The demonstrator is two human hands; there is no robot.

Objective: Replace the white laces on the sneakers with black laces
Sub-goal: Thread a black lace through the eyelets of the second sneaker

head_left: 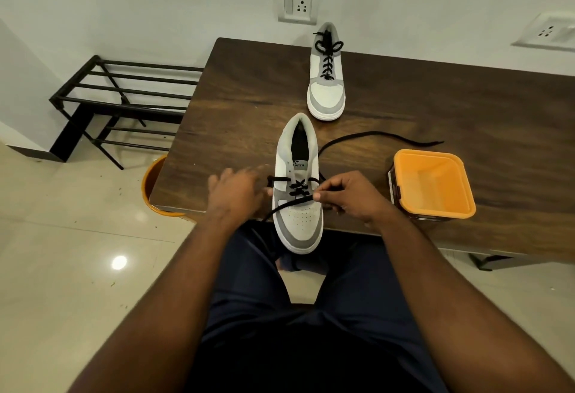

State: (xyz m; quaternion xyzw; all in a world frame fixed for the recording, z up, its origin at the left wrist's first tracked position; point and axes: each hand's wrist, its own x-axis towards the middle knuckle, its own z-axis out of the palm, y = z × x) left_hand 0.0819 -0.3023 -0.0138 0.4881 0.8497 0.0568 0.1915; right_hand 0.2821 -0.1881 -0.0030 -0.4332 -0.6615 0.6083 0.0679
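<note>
home room, shoe rack (124, 103), wall sockets (298, 4)

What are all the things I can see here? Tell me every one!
near sneaker: 1, white and grey, at the table's front edge, toe hanging over, partly laced
far sneaker: 1, white and grey, at the back of the table, fully laced in black with a bow
black lace: 1, threaded in the near sneaker, loose end trailing right
tub: 1, orange, on the table at right, open
table: 1, dark wood
rack: 1, black metal, on the floor at left
bucket: 1, orange, under the table's left corner
wall sockets: 2, white
left hand: beside the near sneaker, blurred
right hand: pinches the black lace
</note>
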